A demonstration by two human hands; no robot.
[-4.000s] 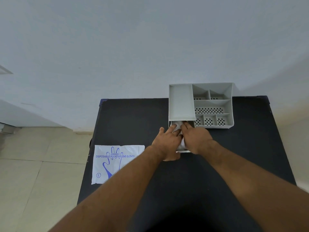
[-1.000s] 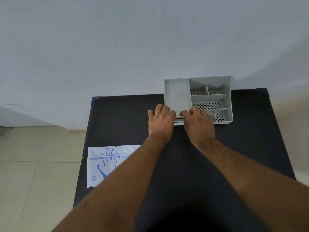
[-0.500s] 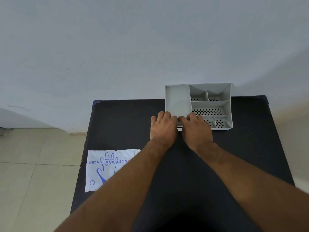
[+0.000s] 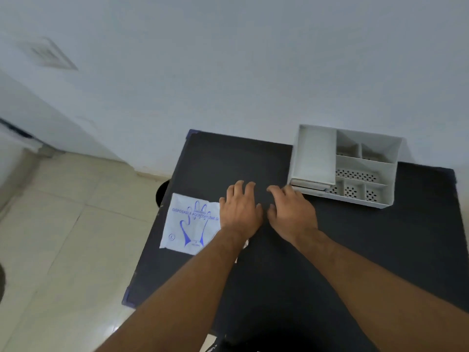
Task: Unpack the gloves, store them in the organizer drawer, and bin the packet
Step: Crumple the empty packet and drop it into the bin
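Note:
A grey plastic organizer (image 4: 314, 158) with several compartments stands at the table's far right, against the wall. Its drawer (image 4: 308, 185) at the front left corner is pushed in, and the gloves are hidden from view. The white glove packet (image 4: 189, 223), printed with a blue hand, lies flat at the table's left edge. My left hand (image 4: 239, 210) hovers palm down with fingers apart, its wrist over the packet's right edge. My right hand (image 4: 291, 214) is beside it, fingers loosely spread, empty, a little left of the drawer front.
The black table (image 4: 253, 275) stands against a pale wall. Beige floor tiles (image 4: 63, 237) lie to the left. A dark round object (image 4: 162, 193) shows beneath the table's left edge.
Both hands have pulled back from the drawer front and shifted left toward the packet. The drawer, open four seconds ago, is now pushed in. The view has swung to the left.

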